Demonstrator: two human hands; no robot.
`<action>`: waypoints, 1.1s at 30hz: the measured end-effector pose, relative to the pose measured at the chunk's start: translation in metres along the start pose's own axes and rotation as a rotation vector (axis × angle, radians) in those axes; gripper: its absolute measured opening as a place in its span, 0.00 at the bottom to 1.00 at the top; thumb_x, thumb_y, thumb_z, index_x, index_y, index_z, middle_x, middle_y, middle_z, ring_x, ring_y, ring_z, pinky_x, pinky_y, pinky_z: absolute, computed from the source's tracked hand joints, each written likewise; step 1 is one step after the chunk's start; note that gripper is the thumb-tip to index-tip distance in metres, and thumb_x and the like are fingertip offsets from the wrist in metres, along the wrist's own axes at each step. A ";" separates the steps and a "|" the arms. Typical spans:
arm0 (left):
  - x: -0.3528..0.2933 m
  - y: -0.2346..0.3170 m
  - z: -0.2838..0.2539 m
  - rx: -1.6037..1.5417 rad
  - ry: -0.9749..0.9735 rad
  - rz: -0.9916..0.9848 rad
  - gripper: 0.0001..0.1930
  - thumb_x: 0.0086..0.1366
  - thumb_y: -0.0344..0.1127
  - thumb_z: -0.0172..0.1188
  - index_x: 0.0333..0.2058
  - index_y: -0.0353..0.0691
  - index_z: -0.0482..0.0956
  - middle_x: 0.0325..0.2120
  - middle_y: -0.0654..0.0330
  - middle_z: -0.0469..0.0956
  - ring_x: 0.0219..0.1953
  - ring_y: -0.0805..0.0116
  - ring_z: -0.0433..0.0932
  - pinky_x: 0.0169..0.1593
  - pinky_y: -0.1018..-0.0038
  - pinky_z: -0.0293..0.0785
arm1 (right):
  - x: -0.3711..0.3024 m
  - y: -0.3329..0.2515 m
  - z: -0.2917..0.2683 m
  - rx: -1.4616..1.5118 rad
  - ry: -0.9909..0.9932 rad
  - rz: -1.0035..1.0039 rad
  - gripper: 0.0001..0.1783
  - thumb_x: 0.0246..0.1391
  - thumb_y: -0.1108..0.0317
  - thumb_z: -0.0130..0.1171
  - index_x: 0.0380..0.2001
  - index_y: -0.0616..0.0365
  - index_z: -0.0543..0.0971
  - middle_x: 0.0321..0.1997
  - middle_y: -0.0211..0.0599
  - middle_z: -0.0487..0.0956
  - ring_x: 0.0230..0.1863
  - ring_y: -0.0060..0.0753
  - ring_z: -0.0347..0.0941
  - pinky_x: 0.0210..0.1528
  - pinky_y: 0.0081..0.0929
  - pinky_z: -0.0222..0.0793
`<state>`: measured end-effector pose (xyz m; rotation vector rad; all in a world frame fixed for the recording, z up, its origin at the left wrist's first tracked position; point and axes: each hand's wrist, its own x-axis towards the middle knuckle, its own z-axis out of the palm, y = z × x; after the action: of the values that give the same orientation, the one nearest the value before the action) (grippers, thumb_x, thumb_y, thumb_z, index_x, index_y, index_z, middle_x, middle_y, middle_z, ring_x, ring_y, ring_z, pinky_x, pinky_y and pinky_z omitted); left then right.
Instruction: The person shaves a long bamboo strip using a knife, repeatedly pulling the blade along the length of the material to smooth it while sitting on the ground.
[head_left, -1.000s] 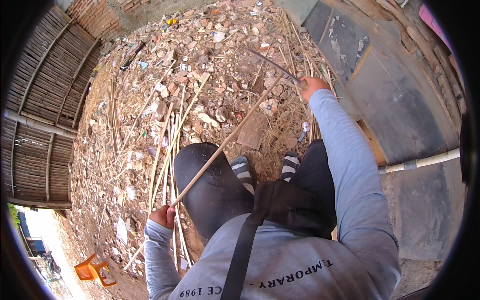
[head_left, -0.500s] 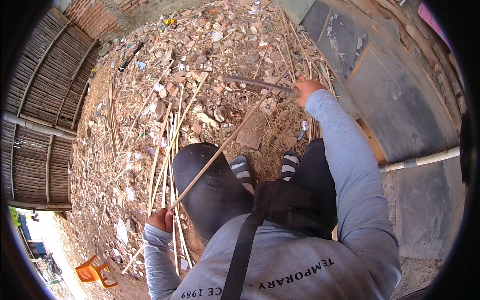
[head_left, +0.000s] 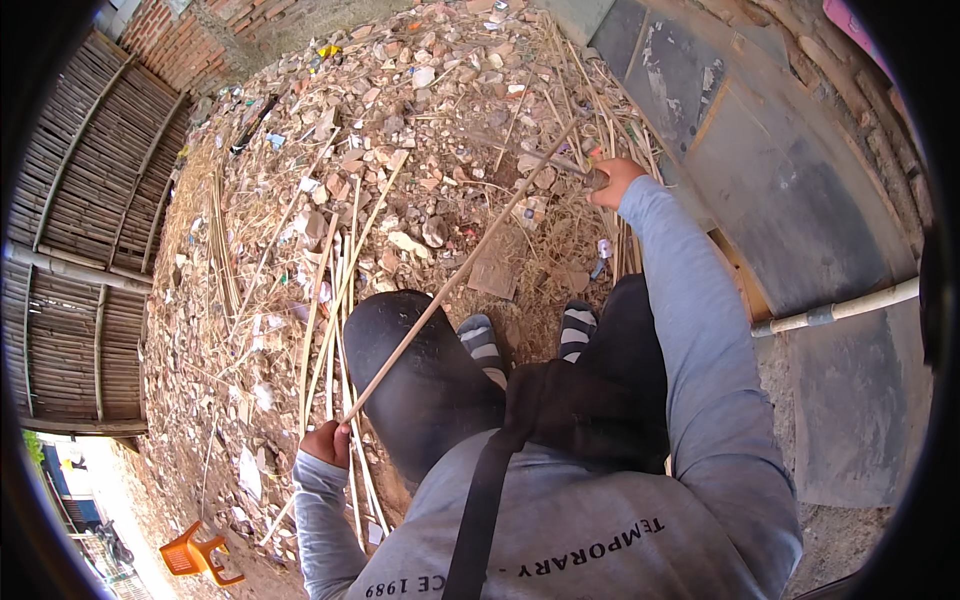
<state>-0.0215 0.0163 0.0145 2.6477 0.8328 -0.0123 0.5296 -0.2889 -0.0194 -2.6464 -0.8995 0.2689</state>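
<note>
My left hand point(head_left: 325, 443) is closed around the near end of a long, thin bamboo strip point(head_left: 460, 272). The strip slants across my left thigh, up and to the right, over the rubble. In my right hand point(head_left: 619, 184), closed too, is the wooden handle of a long-bladed knife point(head_left: 596, 180). Its narrow blade points left and is smeared by motion, crossing near the far part of the strip. Whether blade and strip touch I cannot tell. Several pale bamboo strips point(head_left: 325, 330) lie on the ground beside my left knee.
Broken brick and stone point(head_left: 400, 200) cover the ground. More strips lie in a bundle point(head_left: 222, 240) at left and a pile point(head_left: 610, 110) at far right. Grey panels point(head_left: 790, 190) stand on the right, a bamboo wall point(head_left: 90, 170) on the left. An orange plastic chair point(head_left: 195, 553) is at lower left.
The knife blade has swung and is now blurred, where before it showed sharp and dark. My right hand has shifted slightly; my left still grips the strip in nearly the same place.
</note>
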 end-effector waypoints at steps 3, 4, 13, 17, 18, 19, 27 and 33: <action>0.005 0.011 -0.006 -0.065 -0.039 -0.021 0.25 0.70 0.51 0.45 0.25 0.36 0.77 0.14 0.45 0.73 0.19 0.43 0.75 0.26 0.57 0.69 | 0.008 0.033 0.010 0.056 0.134 0.113 0.23 0.37 0.57 0.67 0.39 0.55 0.80 0.37 0.45 0.81 0.40 0.47 0.77 0.46 0.35 0.72; 0.004 0.015 -0.010 -0.063 -0.034 -0.031 0.25 0.70 0.51 0.45 0.25 0.36 0.77 0.14 0.45 0.73 0.19 0.43 0.75 0.26 0.57 0.69 | 0.008 0.032 0.003 0.066 0.146 0.210 0.25 0.36 0.57 0.68 0.40 0.56 0.80 0.37 0.44 0.81 0.40 0.46 0.78 0.46 0.34 0.72; 0.005 0.050 0.000 -0.370 -0.258 -0.166 0.24 0.69 0.50 0.49 0.28 0.31 0.76 0.13 0.55 0.70 0.18 0.64 0.68 0.26 0.64 0.64 | -0.014 -0.066 0.002 0.492 -0.120 -0.058 0.25 0.43 0.53 0.70 0.42 0.56 0.80 0.35 0.39 0.81 0.31 0.34 0.76 0.37 0.30 0.73; 0.011 0.062 -0.006 -0.205 -0.232 -0.162 0.22 0.67 0.48 0.52 0.25 0.33 0.73 0.13 0.48 0.69 0.17 0.54 0.69 0.26 0.61 0.65 | -0.032 -0.111 0.009 0.936 -0.344 -0.190 0.15 0.52 0.64 0.66 0.42 0.56 0.80 0.30 0.29 0.79 0.20 0.16 0.68 0.21 0.20 0.65; 0.011 0.063 -0.008 -0.201 -0.227 -0.173 0.22 0.67 0.48 0.52 0.25 0.33 0.73 0.13 0.48 0.69 0.17 0.54 0.69 0.26 0.61 0.65 | -0.034 -0.115 0.008 0.941 -0.351 -0.199 0.15 0.52 0.64 0.66 0.42 0.56 0.80 0.30 0.29 0.79 0.20 0.16 0.68 0.21 0.20 0.65; 0.011 0.065 -0.009 -0.177 -0.207 -0.174 0.22 0.67 0.48 0.52 0.25 0.33 0.73 0.14 0.47 0.69 0.18 0.50 0.70 0.26 0.60 0.65 | -0.035 -0.118 0.005 0.905 -0.393 -0.176 0.17 0.52 0.63 0.67 0.43 0.56 0.79 0.30 0.28 0.78 0.20 0.17 0.68 0.21 0.21 0.65; 0.010 0.077 -0.011 -0.051 -0.197 -0.120 0.18 0.66 0.46 0.51 0.35 0.34 0.77 0.20 0.42 0.76 0.27 0.41 0.78 0.33 0.56 0.73 | -0.032 -0.116 0.018 0.962 -0.343 -0.137 0.21 0.55 0.62 0.64 0.51 0.56 0.77 0.34 0.32 0.79 0.18 0.17 0.66 0.21 0.19 0.67; -0.003 0.062 -0.009 -0.053 -0.142 -0.123 0.16 0.62 0.41 0.58 0.44 0.37 0.73 0.26 0.46 0.79 0.29 0.44 0.80 0.35 0.57 0.76 | -0.018 -0.098 0.013 1.009 -0.182 -0.099 0.15 0.55 0.64 0.63 0.45 0.57 0.80 0.37 0.32 0.80 0.19 0.15 0.66 0.18 0.18 0.64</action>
<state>0.0094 -0.0291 0.0442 2.5088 0.9328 -0.2039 0.4570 -0.2240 0.0056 -1.6561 -0.6750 0.7225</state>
